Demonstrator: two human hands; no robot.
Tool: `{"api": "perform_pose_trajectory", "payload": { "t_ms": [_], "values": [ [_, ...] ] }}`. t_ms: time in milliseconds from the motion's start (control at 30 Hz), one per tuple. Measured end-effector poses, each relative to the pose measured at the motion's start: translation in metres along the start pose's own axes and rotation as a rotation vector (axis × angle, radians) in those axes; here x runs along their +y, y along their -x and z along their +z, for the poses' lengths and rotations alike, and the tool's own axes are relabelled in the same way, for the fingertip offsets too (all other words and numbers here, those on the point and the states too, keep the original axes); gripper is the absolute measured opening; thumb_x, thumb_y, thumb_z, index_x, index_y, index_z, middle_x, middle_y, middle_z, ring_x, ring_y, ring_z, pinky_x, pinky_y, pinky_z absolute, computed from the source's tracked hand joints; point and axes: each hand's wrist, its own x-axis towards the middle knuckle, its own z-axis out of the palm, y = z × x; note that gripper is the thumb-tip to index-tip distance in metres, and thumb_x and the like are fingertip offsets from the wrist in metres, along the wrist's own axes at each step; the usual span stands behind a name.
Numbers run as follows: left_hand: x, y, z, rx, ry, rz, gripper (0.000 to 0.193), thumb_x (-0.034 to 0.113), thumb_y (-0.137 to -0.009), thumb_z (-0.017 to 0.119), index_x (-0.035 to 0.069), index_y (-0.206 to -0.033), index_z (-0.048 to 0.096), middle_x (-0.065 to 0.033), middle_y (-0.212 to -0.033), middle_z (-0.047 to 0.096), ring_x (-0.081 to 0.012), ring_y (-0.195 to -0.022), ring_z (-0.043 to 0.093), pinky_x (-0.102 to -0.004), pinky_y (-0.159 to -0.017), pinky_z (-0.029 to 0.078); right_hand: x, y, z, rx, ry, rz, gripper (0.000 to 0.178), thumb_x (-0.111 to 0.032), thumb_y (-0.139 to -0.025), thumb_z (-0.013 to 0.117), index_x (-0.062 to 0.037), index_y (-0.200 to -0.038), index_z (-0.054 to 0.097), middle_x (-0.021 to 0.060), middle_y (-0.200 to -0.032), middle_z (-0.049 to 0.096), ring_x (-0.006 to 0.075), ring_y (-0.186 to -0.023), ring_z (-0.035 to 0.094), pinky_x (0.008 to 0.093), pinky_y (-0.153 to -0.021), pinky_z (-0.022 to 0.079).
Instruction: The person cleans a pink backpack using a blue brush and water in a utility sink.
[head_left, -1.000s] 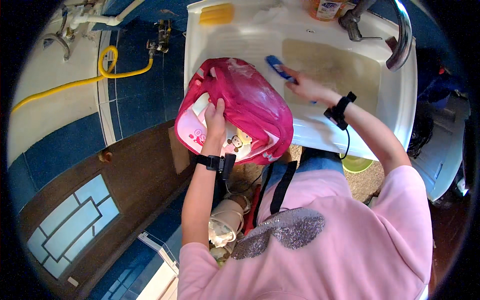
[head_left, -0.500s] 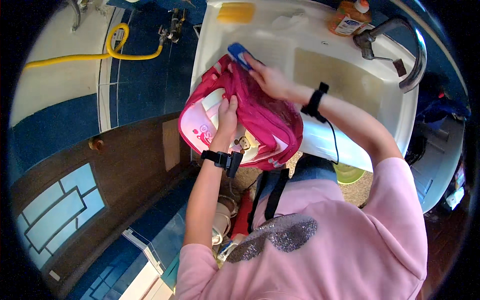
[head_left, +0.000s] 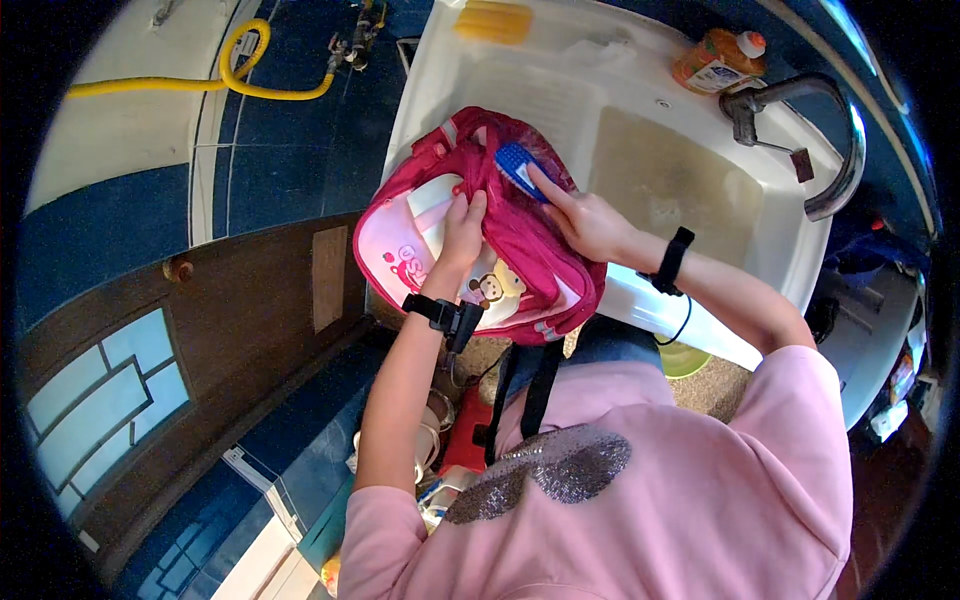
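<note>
A pink and magenta backpack (head_left: pixel 390 235) with a cartoon figure on its front hangs over the near left rim of a white sink (head_left: pixel 425 95). My left hand (head_left: pixel 462 228) is closed on the bag's magenta fabric near its opening. In my right hand (head_left: pixel 590 225) is a blue scrub brush (head_left: pixel 518 170), lying against the bag's dark magenta upper part. My right fingers reach along the brush's back; its far end sticks out past them. The hand hides the brush's near end.
Cloudy water (head_left: pixel 670 175) stands in the basin under a curved metal faucet (head_left: pixel 840 150). An orange liquid bottle (head_left: pixel 720 62) and a yellow block (head_left: pixel 493 22) sit on the sink's far edge. Left, a yellow hose (head_left: pixel 150 88) runs along the wall. A green basin (head_left: pixel 683 360) is below.
My right hand has moved the brush to the right and nearer to me across the backpack. My left hand keeps its hold, and the whole view has shifted slightly.
</note>
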Motion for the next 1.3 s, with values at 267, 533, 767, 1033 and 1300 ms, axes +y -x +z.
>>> {"api": "perform_pose_trajectory", "payload": {
  "t_ms": [267, 533, 767, 1033, 1300],
  "values": [
    [0.005, -0.001, 0.003, -0.035, -0.043, -0.008, 0.033, 0.025, -0.092, 0.042, 0.0, -0.114, 0.048, -0.0074, -0.107, 0.055, -0.016, -0.095, 0.05, -0.0281, -0.084, 0.039, 0.004, -0.042, 0.002, 0.109, -0.01, 0.049, 0.051, -0.018, -0.088, 0.042, -0.0077, -0.134, 0.022, 0.0271, -0.07, 0.056, 0.0428, -0.062, 0.054, 0.0513, -0.058, 0.041],
    [0.006, 0.001, 0.009, 0.001, -0.077, -0.017, 0.034, 0.026, -0.092, 0.042, 0.0, -0.115, 0.048, -0.0071, -0.107, 0.055, -0.0158, -0.096, 0.05, -0.0281, -0.085, 0.038, 0.004, 0.001, 0.002, -0.058, -0.015, 0.036, 0.055, -0.017, -0.089, 0.041, -0.0138, -0.137, 0.017, 0.0284, -0.068, 0.053, 0.0423, -0.063, 0.054, 0.0487, -0.06, 0.042],
    [0.014, 0.001, 0.017, -0.031, -0.011, -0.13, 0.041, 0.026, -0.093, 0.041, 0.001, -0.125, 0.037, -0.0084, -0.118, 0.049, -0.0186, -0.104, 0.049, -0.0309, -0.09, 0.039, 0.016, -0.03, 0.003, 0.119, -0.072, 0.096, 0.053, -0.017, -0.089, 0.041, -0.0108, -0.136, 0.018, 0.0298, -0.072, 0.054, 0.0443, -0.065, 0.053, 0.0503, -0.061, 0.04],
    [0.005, 0.001, 0.007, -0.044, -0.018, -0.019, 0.034, 0.025, -0.093, 0.041, -0.001, -0.113, 0.048, -0.0081, -0.107, 0.055, -0.0152, -0.096, 0.05, -0.0282, -0.085, 0.039, 0.004, -0.008, 0.004, -0.062, -0.07, 0.117, 0.056, -0.015, -0.088, 0.043, -0.0132, -0.137, 0.016, 0.03, -0.078, 0.055, 0.0429, -0.068, 0.055, 0.0486, -0.065, 0.042],
    [0.002, -0.001, 0.002, -0.032, -0.033, -0.024, 0.034, 0.025, -0.093, 0.041, -0.002, -0.113, 0.047, -0.0076, -0.106, 0.055, -0.0154, -0.095, 0.05, -0.0284, -0.084, 0.039, 0.011, -0.009, 0.02, 0.069, -0.147, 0.132, 0.051, -0.02, -0.088, 0.041, -0.0034, -0.133, 0.023, 0.0293, -0.077, 0.056, 0.0426, -0.07, 0.056, 0.0498, -0.065, 0.044]
  ]
}}
